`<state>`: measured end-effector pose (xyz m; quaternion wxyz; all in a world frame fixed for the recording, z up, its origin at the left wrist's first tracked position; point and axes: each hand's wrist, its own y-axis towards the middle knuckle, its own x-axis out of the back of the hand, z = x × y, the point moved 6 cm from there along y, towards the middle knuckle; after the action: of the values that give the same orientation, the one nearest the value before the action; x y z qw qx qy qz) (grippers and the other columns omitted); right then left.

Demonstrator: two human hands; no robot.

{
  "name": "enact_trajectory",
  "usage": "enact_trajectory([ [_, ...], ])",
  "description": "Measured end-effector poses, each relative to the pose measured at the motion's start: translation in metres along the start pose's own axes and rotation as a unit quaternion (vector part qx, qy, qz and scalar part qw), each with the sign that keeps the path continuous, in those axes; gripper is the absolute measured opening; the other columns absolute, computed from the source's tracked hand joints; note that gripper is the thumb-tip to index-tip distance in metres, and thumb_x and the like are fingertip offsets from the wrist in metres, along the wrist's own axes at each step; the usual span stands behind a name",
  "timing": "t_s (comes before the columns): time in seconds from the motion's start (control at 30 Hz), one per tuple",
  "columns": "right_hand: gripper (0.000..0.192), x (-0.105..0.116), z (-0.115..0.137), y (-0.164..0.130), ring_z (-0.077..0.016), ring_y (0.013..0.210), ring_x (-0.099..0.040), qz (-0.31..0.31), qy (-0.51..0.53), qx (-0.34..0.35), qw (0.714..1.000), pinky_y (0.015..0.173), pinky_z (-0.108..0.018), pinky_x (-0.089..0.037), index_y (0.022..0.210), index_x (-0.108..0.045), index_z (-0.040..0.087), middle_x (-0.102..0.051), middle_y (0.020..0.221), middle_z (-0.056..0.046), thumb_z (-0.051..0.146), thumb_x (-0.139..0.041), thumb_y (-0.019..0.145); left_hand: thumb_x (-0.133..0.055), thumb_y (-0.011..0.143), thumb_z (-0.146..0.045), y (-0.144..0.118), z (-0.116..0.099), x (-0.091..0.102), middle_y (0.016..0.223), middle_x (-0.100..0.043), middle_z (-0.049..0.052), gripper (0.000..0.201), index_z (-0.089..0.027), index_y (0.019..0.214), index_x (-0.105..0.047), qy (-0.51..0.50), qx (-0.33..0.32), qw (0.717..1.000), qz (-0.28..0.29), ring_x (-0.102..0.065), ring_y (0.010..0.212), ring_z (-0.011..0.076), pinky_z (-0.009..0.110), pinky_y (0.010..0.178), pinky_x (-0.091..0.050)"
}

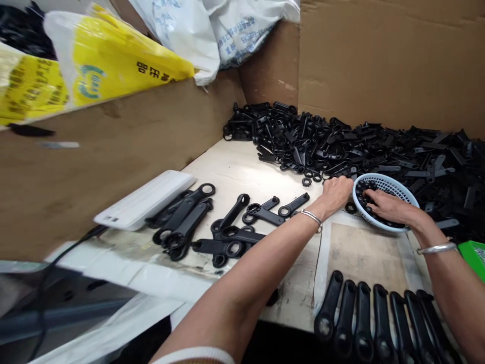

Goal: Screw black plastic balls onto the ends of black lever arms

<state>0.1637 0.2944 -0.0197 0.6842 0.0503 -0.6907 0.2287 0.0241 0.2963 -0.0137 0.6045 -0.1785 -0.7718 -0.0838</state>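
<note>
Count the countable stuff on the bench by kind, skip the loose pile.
Black handles in the near row: 7
White flat box: 1
Blue mesh basket: 1
Green box: 1
Hands: left, right: 2
Total: 12

A pale, worn desk (235, 167) carries a big heap of black plastic parts (341, 141) just beyond the left hand (335, 194). A blue mesh basket (382, 182) sits under the right hand (386, 206). Loose black handles (227, 222) and a white flat box (146, 199) lie left of the left hand; a row of handles (379, 318) lies nearer than both hands.
</note>
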Motion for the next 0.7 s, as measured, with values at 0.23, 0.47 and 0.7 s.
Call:
enact_trajectory([
  [0.23, 0.026, 0.001, -0.006, 0.009, -0.0234, 0.088, -0.066, -0.042, 0.050, -0.002, 0.998, 0.079, -0.032, -0.045, 0.100, -0.070, 0.022, -0.073, 0.096, -0.007, 0.017, -0.057, 0.077, -0.058, 0.095, -0.030, -0.022, 0.002, 0.017, 0.118, -0.061, 0.010, 0.029, -0.016, 0.120, -0.059, 0.004, -0.013, 1.000, -0.014, -0.063, 0.105, 0.0222, 0.041, 0.088, -0.054],
  [0.47, 0.014, 0.031, -0.024, -0.002, -0.0157, 0.049, -0.053, -0.113, 0.154, -0.054, 0.980, 0.056, -0.032, -0.041, 0.080, -0.074, 0.021, -0.063, 0.056, -0.001, 0.031, -0.065, 0.077, -0.037, 0.088, 0.004, -0.094, -0.015, 0.028, 0.092, -0.068, 0.011, 0.037, -0.012, 0.104, -0.065, 0.026, -0.060, 0.998, -0.015, -0.068, 0.095, 0.0244, 0.033, 0.076, -0.053],
  [0.7, 0.050, 0.043, -0.004, -0.077, -0.0091, 0.041, -0.038, -0.085, 0.342, -0.050, 0.935, 0.040, -0.026, -0.026, 0.088, -0.075, 0.022, -0.055, 0.050, 0.001, 0.065, -0.068, 0.065, -0.039, 0.091, -0.005, -0.114, -0.038, 0.003, 0.088, -0.069, 0.008, 0.027, -0.016, 0.097, -0.063, -0.005, -0.131, 0.991, 0.013, -0.067, 0.084, 0.0207, 0.028, 0.066, -0.048],
])
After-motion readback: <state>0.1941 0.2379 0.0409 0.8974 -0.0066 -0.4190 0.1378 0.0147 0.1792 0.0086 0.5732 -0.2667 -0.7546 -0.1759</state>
